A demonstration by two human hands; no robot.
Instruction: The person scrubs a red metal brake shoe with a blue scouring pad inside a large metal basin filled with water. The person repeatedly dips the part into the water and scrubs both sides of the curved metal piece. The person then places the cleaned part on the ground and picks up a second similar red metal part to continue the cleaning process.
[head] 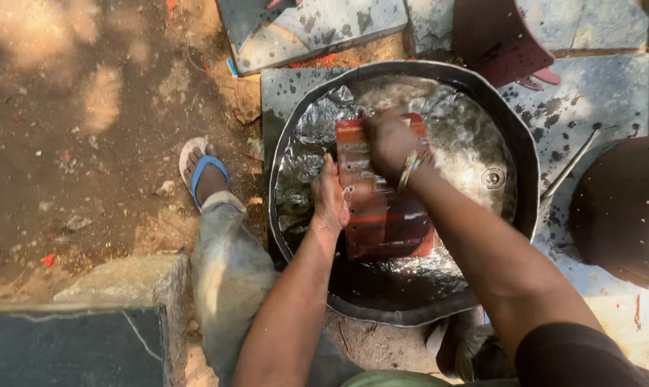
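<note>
A wide dark metal basin (523,154) full of soapy water sits on stone slabs in front of me. A flat reddish-orange ribbed piece (382,215) lies tilted in the water. My left hand (329,197) grips its left edge. My right hand (391,143), with a beaded band at the wrist, presses closed on its upper part; whatever it may hold there is hidden. Foam and glare cover the water around the piece.
My foot in a blue sandal (204,172) stands on the dirt left of the basin. A dark red stool (507,43) is behind the basin, a dark round container (622,211) at right. A thin metal rod (569,166) lies on the slab. Stone blocks (116,279) sit at lower left.
</note>
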